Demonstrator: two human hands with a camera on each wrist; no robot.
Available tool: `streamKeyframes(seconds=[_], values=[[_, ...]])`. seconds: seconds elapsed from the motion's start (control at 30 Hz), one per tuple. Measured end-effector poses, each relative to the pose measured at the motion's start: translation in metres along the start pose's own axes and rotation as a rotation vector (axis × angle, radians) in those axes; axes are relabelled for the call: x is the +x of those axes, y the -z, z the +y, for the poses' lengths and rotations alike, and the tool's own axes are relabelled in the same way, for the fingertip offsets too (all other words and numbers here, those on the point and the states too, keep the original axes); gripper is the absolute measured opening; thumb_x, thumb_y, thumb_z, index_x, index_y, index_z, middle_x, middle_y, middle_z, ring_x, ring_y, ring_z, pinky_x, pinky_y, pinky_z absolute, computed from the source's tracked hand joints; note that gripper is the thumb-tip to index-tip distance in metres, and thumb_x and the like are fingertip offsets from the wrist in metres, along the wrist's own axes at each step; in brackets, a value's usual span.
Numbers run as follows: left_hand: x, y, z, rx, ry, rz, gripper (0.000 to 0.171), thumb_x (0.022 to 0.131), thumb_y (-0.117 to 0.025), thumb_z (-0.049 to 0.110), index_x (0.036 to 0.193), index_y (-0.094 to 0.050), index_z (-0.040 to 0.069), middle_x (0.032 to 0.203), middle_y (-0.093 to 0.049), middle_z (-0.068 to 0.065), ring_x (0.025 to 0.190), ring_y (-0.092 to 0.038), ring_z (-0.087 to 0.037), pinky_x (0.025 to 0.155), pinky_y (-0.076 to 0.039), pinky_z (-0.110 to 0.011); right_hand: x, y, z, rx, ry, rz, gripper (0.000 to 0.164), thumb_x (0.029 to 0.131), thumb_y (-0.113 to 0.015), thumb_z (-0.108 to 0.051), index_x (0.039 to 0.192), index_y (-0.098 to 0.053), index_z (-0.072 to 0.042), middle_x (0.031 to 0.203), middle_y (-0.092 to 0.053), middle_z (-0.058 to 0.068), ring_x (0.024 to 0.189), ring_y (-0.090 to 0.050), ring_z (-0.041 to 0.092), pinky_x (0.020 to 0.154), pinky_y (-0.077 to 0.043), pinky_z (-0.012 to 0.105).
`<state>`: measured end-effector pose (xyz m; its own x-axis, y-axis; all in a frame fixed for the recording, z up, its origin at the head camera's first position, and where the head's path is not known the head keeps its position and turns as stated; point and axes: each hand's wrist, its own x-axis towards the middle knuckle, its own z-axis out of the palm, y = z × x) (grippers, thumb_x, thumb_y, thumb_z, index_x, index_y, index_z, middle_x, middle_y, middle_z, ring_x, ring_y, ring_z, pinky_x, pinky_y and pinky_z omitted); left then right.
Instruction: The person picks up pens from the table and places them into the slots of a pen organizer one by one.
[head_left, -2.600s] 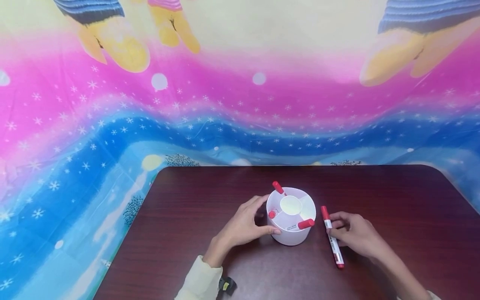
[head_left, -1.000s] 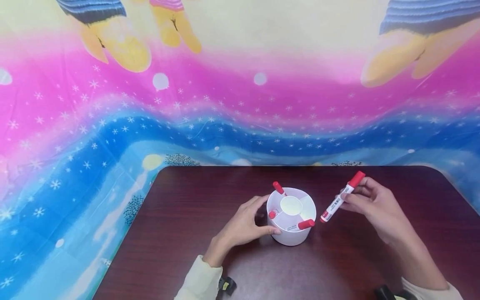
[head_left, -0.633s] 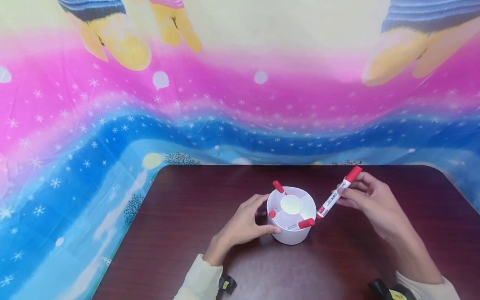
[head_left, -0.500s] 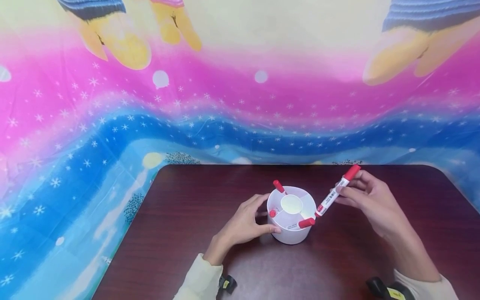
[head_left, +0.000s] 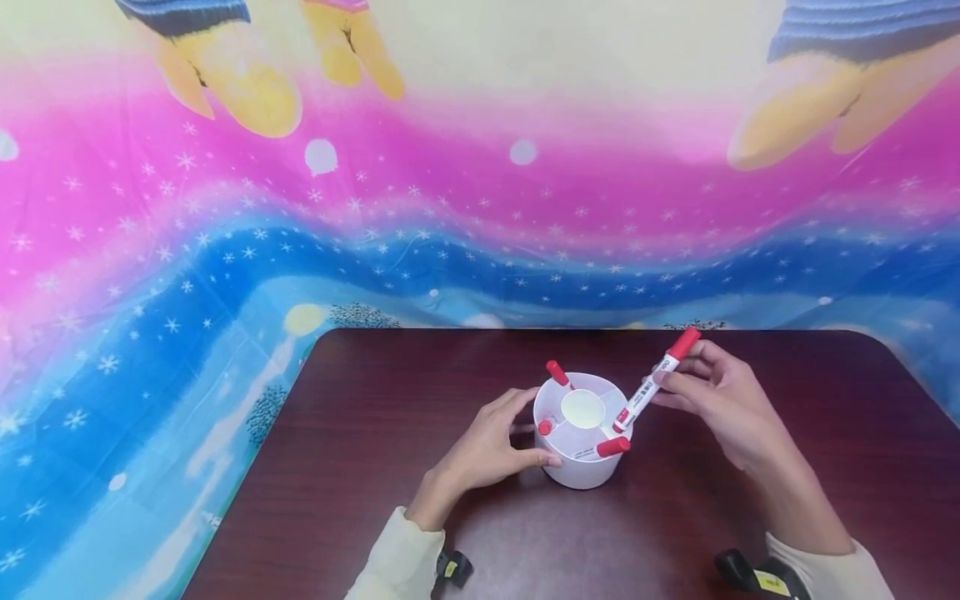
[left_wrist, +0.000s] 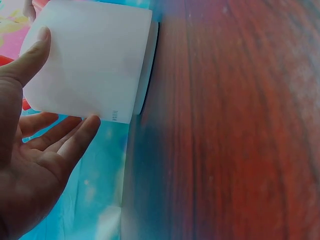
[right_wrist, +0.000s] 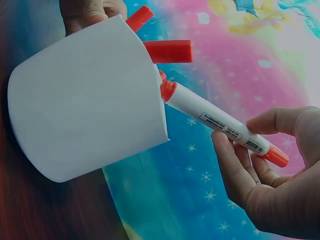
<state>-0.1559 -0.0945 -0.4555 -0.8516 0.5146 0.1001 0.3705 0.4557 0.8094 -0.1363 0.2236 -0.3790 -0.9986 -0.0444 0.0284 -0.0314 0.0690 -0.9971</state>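
A round white pen holder (head_left: 579,473) with a central cup and divided compartments stands on the table. My left hand (head_left: 486,446) holds it from the left, thumb at the near rim and fingers round the far side. Three red-capped markers stick out of it: one at the back (head_left: 557,372), one at the left (head_left: 545,427), one at the front right (head_left: 612,447). My right hand (head_left: 723,408) pinches another red-and-white marker (head_left: 647,396), tilted with its cap up and to the right. That marker's lower end overlaps the holder's right rim; in the right wrist view it is right at the opening.
The dark wooden table (head_left: 412,375) has rounded far corners. Behind it hangs a colourful snowflake-patterned cloth (head_left: 480,208). A black strapped device (head_left: 453,568) sits at the left wrist, another (head_left: 757,575) at the right.
My right hand has lifted the marker from the right of the holder, turned it cap up, and brought its lower end left to the rim. The left hand and holder have stayed put.
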Motion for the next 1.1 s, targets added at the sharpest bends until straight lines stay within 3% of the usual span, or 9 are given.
streamKeyframes(seconds=[0.43,1.1], values=[[0.0,-0.001,-0.002,0.034,-0.007,0.012,0.095,0.082,-0.094,0.046,0.162,-0.047,0.027,0.141,-0.063,0.004,0.126,-0.068,-0.013,0.104,-0.06,-0.027,-0.001,-0.011,0.003,-0.058,-0.012,-0.002,0.029,0.103,-0.068,-0.004,0.127,-0.051,-0.005,0.098,-0.068,-0.007,0.089,-0.077,0.01,0.082,-0.067,0.028],[0.0,0.0,0.001,-0.012,-0.008,0.006,0.095,0.081,-0.096,0.04,0.161,-0.048,0.025,0.141,-0.063,0.004,0.124,-0.07,-0.013,0.104,-0.058,-0.023,0.0,-0.014,0.006,-0.088,-0.046,-0.013,0.039,0.104,-0.072,-0.013,0.131,-0.049,0.002,0.107,-0.068,0.006,0.092,-0.078,0.011,0.085,-0.067,0.032]])
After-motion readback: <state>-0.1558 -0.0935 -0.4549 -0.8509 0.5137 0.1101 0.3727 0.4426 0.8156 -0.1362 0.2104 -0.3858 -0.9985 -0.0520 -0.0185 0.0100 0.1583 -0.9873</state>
